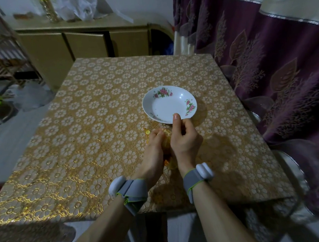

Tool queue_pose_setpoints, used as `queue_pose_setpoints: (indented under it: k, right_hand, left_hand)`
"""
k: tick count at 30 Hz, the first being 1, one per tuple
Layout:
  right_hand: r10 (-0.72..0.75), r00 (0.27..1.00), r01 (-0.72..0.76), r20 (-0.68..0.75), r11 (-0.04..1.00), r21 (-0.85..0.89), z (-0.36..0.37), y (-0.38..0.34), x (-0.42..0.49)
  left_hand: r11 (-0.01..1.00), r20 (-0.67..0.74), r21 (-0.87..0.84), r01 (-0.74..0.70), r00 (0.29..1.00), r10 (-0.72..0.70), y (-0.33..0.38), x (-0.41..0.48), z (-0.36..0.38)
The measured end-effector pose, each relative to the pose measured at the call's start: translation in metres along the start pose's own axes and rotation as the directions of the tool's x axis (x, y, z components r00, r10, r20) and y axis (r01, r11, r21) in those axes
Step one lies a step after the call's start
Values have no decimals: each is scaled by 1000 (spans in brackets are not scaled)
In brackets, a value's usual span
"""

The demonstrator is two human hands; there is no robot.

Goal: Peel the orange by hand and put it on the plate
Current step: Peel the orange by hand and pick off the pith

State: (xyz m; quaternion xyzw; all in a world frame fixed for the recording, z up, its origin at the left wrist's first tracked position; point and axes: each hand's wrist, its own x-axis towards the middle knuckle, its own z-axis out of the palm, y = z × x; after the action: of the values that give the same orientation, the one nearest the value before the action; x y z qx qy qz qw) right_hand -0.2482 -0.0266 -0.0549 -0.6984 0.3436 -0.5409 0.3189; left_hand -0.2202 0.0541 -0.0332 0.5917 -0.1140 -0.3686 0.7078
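Together, left hand (153,149) and right hand (185,138) clasp the orange (165,138), right thumb raised.

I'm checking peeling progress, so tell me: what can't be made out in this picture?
Head view only:
- The orange: mostly covered by the left hand and right hand, which both grip it; how much peel remains is hidden.
- The plate: its near rim is hidden behind the right thumb.
- Yellow scraps below the hands: largely covered by the wrists.
- Items on the far sideboard: blurred, too small to name.
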Motion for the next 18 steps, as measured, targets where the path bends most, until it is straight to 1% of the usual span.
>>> queue_pose_setpoints:
  k: [4,8,15,18]
  right_hand:
    - [-11,1000,11,-6,1000,10,0,1,-2]
    - [35,999,-35,-6,999,25,0,-1,3]
    - [46,999,-47,23,999,18,0,-1,7]
    - [65,998,-65,25,998,17,-1,-3,8]
  left_hand:
    - [1000,-25,0,11,1000,-11,-2,2,0]
    - [999,-61,-45,-2,998,-1,-4,2,5]
    - [996,-37,-88,-24,999,21,-5,2,6]
    - [994,-54,-109,-14,998,8,-7,3,7]
